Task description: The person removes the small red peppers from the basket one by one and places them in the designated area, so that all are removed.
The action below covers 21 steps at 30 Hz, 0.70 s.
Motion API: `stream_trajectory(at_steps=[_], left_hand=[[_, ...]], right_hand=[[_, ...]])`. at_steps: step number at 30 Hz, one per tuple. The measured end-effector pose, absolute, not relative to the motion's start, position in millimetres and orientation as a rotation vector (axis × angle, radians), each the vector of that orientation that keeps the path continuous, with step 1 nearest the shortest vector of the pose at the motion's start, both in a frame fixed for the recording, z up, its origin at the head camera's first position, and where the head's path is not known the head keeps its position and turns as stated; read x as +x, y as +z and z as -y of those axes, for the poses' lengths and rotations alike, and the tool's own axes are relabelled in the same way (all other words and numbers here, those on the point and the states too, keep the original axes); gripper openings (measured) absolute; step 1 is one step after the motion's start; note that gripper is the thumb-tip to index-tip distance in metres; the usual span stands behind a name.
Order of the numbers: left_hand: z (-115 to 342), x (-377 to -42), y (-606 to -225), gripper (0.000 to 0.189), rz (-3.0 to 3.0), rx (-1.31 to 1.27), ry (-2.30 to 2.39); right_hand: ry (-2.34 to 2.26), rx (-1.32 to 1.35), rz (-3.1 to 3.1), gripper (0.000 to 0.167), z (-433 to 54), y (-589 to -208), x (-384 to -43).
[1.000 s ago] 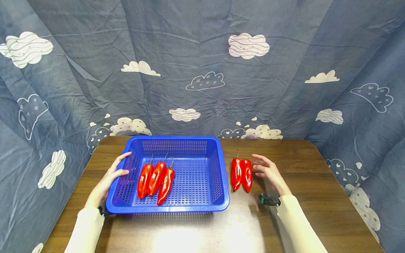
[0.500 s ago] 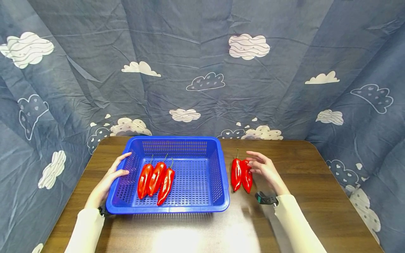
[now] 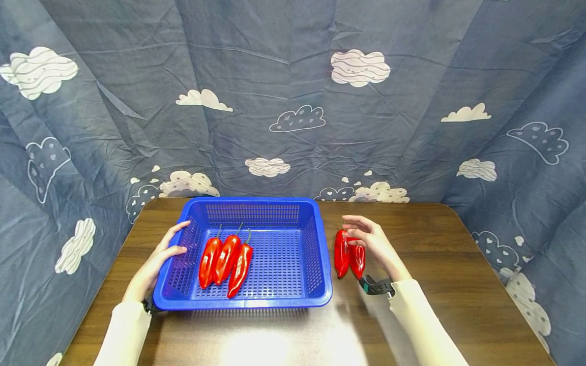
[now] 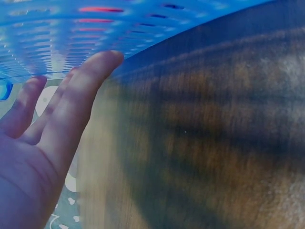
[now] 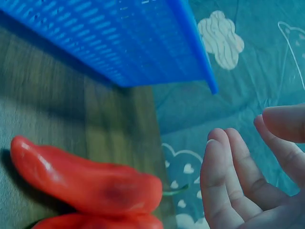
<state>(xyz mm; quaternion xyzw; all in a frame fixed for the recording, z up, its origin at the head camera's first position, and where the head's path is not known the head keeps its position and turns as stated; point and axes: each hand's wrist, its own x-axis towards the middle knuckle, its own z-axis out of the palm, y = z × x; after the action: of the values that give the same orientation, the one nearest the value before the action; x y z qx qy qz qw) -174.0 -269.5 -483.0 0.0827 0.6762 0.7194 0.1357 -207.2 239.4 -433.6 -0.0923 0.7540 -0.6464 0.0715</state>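
My left hand (image 3: 153, 259) holds the left rim of a blue plastic basket (image 3: 242, 302), thumb and a finger over the rim. In the left wrist view, other fingers (image 4: 71, 109) lie against its outer wall. Three red peppers (image 3: 226, 258) with green stems lie side by side in the basket's left part. Two more red peppers, a left one (image 3: 341, 254) and a right one (image 3: 358, 262), lie on the table right of the basket. My right hand (image 3: 373, 244) hovers over their stem ends with loosely bent fingers, holding nothing. It covers the right pepper's top.
The wooden table (image 3: 439, 264) extends right of the peppers and in front of the basket, with bright glare near its front. A grey-blue curtain (image 3: 293, 76) with cloud prints hangs behind the table and at both sides.
My right hand has moved left from beside the right pepper to above the stem ends of both loose peppers. The left hand, basket and peppers have stayed put.
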Motion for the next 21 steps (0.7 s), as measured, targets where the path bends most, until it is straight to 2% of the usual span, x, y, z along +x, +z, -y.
stream_trajectory(at_steps=[21], left_hand=[[271,-175,-484,0.059,-1.952,0.242,2.081]], right_hand=[[-1.927,-0.429,-2.194,0.041,-204,-417,-208]])
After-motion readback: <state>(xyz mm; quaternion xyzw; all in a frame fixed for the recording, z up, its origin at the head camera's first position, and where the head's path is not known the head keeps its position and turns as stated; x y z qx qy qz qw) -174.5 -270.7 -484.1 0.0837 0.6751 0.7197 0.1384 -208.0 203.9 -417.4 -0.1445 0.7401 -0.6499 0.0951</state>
